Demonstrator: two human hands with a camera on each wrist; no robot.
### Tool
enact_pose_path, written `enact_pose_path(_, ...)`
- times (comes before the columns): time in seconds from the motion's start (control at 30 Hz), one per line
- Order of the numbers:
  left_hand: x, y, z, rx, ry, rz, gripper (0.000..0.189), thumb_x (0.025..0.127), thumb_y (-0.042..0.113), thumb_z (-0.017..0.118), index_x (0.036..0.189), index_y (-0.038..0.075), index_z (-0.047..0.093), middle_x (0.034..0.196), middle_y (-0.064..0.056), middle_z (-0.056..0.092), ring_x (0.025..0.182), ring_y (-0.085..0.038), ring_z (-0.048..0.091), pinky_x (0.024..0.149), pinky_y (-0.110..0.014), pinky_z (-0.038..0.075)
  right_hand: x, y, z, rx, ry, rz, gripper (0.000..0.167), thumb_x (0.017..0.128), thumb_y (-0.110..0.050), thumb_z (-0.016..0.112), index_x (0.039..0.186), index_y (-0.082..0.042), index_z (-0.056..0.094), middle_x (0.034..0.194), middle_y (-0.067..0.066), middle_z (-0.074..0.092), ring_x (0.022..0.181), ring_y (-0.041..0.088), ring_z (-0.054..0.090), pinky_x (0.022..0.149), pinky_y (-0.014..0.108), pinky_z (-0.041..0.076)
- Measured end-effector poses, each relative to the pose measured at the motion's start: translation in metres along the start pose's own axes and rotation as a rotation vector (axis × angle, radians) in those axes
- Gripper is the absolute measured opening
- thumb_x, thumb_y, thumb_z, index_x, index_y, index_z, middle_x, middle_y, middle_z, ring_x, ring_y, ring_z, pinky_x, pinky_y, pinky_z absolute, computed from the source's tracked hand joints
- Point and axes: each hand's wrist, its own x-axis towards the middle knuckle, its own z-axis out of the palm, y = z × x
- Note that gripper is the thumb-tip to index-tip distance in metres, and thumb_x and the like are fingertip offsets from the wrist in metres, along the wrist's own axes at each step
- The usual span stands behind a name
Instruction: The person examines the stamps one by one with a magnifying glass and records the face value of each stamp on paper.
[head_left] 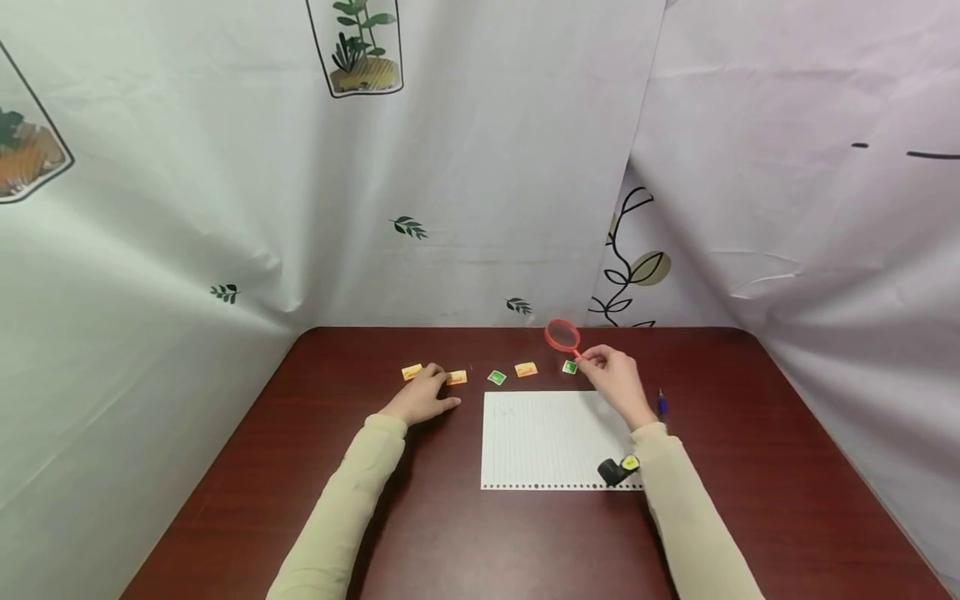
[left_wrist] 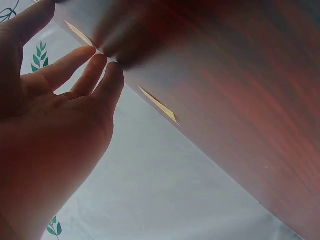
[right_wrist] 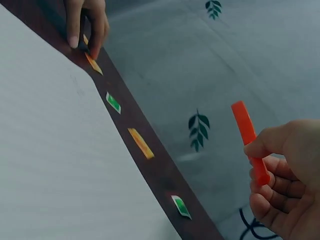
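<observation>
My right hand [head_left: 613, 382] pinches the short handle of a red magnifying glass [head_left: 562, 335] between thumb and fingers. Its round lens is raised over the table's back edge, near a green stamp [head_left: 570, 367]. In the right wrist view the magnifying glass [right_wrist: 245, 125] appears nearly edge-on. My left hand [head_left: 422, 398] reaches down to the tabletop with spread, lightly bent fingers. Its fingertips come right at an orange stamp [head_left: 457, 377], and another orange stamp [head_left: 412, 372] lies just left of them. Farther right in the same row are a green stamp [head_left: 497, 377] and an orange stamp [head_left: 526, 369].
A sheet of lined paper [head_left: 547, 442] with punched holes lies in front of the stamps. On its lower right is a small black-and-yellow object [head_left: 617, 471], beside my right sleeve. A blue pen [head_left: 662, 402] lies right of the paper. White printed cloth [head_left: 465, 167] hangs behind the table.
</observation>
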Motion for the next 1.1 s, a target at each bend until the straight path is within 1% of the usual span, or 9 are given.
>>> enact_pose_path(0.13, 0.0, -0.001, 0.0, 0.004, -0.005, -0.007, 0.058, 0.096, 0.032, 0.071, 0.138, -0.005, 0.056, 0.139, -0.019, 0.049, 0.131, -0.035, 0.049, 0.107, -0.047, 0.044, 0.0, -0.013, 0.018, 0.047, -0.002, 0.002, 0.018, 0.093, -0.02, 0.071, 0.097, -0.002, 0.07, 0.083, 0.007, 0.065, 0.07, 0.018, 0.054, 0.058, 0.027, 0.042)
enact_pose_path(0.37, 0.0, 0.0, 0.001, 0.001, -0.003, -0.015, 0.057, 0.096, 0.032, 0.071, 0.137, -0.005, 0.057, 0.139, -0.019, 0.049, 0.131, -0.035, 0.048, 0.107, -0.048, 0.043, 0.002, -0.031, 0.052, 0.11, 0.03, -0.019, 0.016, 0.091, -0.02, 0.073, 0.092, -0.004, 0.071, 0.08, 0.005, 0.065, 0.071, 0.017, 0.056, 0.062, 0.026, 0.043)
enact_pose_path(0.53, 0.0, 0.001, 0.002, 0.013, -0.003, -0.007, 0.056, 0.096, 0.033, 0.07, 0.136, -0.004, 0.058, 0.138, -0.019, 0.05, 0.131, -0.035, 0.049, 0.107, -0.047, 0.043, -0.001, -0.041, 0.077, 0.164, 0.032, -0.029, 0.013, 0.091, -0.015, 0.073, 0.092, -0.003, 0.071, 0.078, 0.004, 0.064, 0.069, 0.016, 0.055, 0.06, 0.026, 0.043)
enact_pose_path(0.73, 0.0, 0.0, 0.002, 0.019, 0.0, -0.008, 0.056, 0.096, 0.032, 0.071, 0.135, -0.005, 0.058, 0.137, -0.019, 0.05, 0.129, -0.035, 0.05, 0.106, -0.048, 0.044, -0.005, -0.051, 0.104, 0.191, 0.029, -0.03, 0.011, 0.09, -0.013, 0.075, 0.092, -0.003, 0.071, 0.078, 0.003, 0.063, 0.069, 0.014, 0.055, 0.062, 0.024, 0.044)
enact_pose_path(0.9, 0.001, 0.001, 0.002, 0.016, 0.006, -0.016, 0.056, 0.095, 0.033, 0.072, 0.135, -0.005, 0.059, 0.136, -0.018, 0.051, 0.129, -0.034, 0.05, 0.106, -0.048, 0.044, -0.009, -0.058, 0.119, 0.193, 0.021, -0.035, 0.01, 0.089, -0.011, 0.075, 0.092, -0.003, 0.07, 0.078, 0.002, 0.063, 0.07, 0.013, 0.055, 0.063, 0.024, 0.045)
enact_pose_path(1.1, 0.002, 0.003, 0.002, 0.027, 0.009, -0.014, 0.057, 0.095, 0.035, 0.071, 0.135, -0.004, 0.059, 0.136, -0.018, 0.052, 0.127, -0.034, 0.051, 0.105, -0.048, 0.045, -0.015, -0.061, 0.129, 0.173, -0.014, -0.044, 0.01, 0.089, -0.014, 0.075, 0.092, -0.005, 0.071, 0.077, 0.0, 0.062, 0.069, 0.012, 0.054, 0.062, 0.023, 0.044)
